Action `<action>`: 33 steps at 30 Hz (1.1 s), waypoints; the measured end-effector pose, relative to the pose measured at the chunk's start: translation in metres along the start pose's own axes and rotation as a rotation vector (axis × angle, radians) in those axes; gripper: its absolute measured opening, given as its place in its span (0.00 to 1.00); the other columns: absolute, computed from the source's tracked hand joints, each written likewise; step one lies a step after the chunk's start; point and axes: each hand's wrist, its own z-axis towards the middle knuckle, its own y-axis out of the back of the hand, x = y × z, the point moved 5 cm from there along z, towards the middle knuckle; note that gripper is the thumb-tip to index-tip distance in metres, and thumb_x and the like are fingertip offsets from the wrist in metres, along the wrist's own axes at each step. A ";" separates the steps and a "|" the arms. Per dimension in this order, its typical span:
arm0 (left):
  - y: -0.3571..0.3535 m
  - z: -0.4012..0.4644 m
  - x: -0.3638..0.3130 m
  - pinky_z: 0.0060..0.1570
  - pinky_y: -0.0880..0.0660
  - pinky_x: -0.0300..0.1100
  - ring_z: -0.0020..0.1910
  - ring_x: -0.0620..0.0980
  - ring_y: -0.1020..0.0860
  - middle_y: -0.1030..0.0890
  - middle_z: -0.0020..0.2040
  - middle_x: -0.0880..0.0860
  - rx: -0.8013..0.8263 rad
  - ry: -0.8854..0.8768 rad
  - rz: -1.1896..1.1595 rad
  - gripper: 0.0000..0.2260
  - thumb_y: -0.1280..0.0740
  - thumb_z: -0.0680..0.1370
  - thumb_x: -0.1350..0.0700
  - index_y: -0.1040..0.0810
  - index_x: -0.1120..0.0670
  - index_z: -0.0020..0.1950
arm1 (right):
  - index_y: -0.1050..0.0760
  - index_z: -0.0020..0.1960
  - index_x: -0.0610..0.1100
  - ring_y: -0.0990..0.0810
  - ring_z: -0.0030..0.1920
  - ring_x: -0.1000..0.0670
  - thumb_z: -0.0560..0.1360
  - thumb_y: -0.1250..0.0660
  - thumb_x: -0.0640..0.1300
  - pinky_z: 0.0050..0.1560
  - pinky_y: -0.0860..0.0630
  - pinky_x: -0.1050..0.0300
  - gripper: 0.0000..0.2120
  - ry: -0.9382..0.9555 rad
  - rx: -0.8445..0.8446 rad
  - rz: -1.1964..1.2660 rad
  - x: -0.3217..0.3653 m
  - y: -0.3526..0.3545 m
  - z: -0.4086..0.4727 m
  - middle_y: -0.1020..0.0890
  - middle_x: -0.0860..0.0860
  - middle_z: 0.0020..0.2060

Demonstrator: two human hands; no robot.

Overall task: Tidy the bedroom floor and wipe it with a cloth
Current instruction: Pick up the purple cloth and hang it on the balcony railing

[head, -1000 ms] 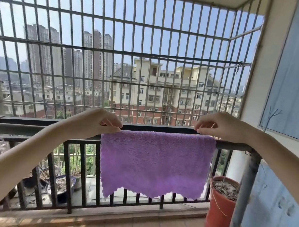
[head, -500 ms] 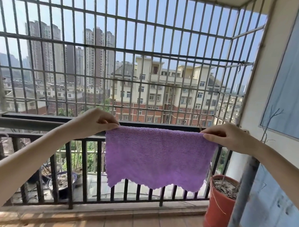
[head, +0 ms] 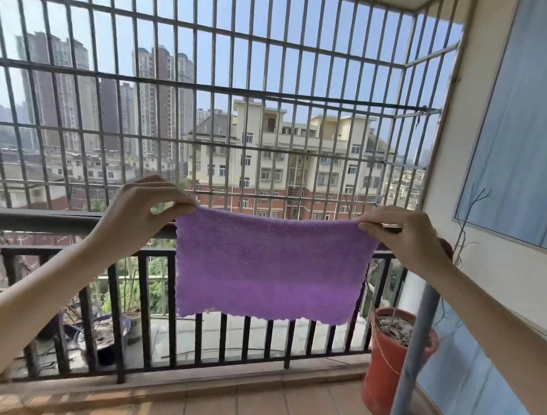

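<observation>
Purple fleecy cloth [head: 269,266] hangs spread flat in the air in front of a balcony railing [head: 77,222], held up by its two top corners. The left hand [head: 140,212] pinches the upper left corner between thumb and curled fingers. The right hand [head: 405,236] pinches the upper right corner the same way, knuckles toward the camera. Both bare forearms reach in from the lower edges of the view. The cloth's top edge sags slightly between the hands, and its scalloped bottom edge hangs free, about level with the lower part of the railing's dark upright bars. Whether the cloth touches the top rail cannot be told.

To the lower right, an orange-red flowerpot [head: 387,375] with dry twigs stands on the tiled floor [head: 257,407], beside a grey pole [head: 413,354]. Beyond the railing, at lower left, sits a dark pot [head: 110,335] of dry plant matter. A metal security grille [head: 208,94] rises above the railing, with apartment blocks and blue sky behind it. A blue panel [head: 520,117] covers the wall on the right.
</observation>
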 end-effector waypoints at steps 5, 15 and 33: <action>-0.004 -0.018 -0.001 0.59 0.33 0.29 0.48 0.42 0.25 0.21 0.46 0.45 0.069 -0.115 0.040 0.18 0.40 0.77 0.45 0.17 0.56 0.47 | 0.18 0.50 0.43 0.22 0.47 0.62 0.68 0.31 0.44 0.54 0.27 0.67 0.11 0.079 0.008 -0.058 0.007 0.001 -0.010 0.18 0.54 0.43; -0.024 -0.020 -0.001 0.52 0.25 0.42 0.48 0.44 0.23 0.19 0.52 0.49 0.194 -0.053 0.050 0.21 0.38 0.74 0.41 0.22 0.54 0.58 | 0.20 0.54 0.46 0.25 0.50 0.66 0.70 0.28 0.43 0.56 0.33 0.71 0.12 0.084 0.127 -0.160 0.009 -0.014 -0.010 0.19 0.57 0.48; -0.023 -0.002 0.015 0.48 0.26 0.40 0.38 0.44 0.23 0.18 0.42 0.47 0.082 0.102 0.033 0.05 0.30 0.72 0.62 0.18 0.56 0.47 | 0.16 0.46 0.41 0.22 0.41 0.54 0.70 0.28 0.37 0.52 0.23 0.48 0.05 -0.024 -0.009 -0.224 -0.007 -0.014 -0.003 0.15 0.49 0.40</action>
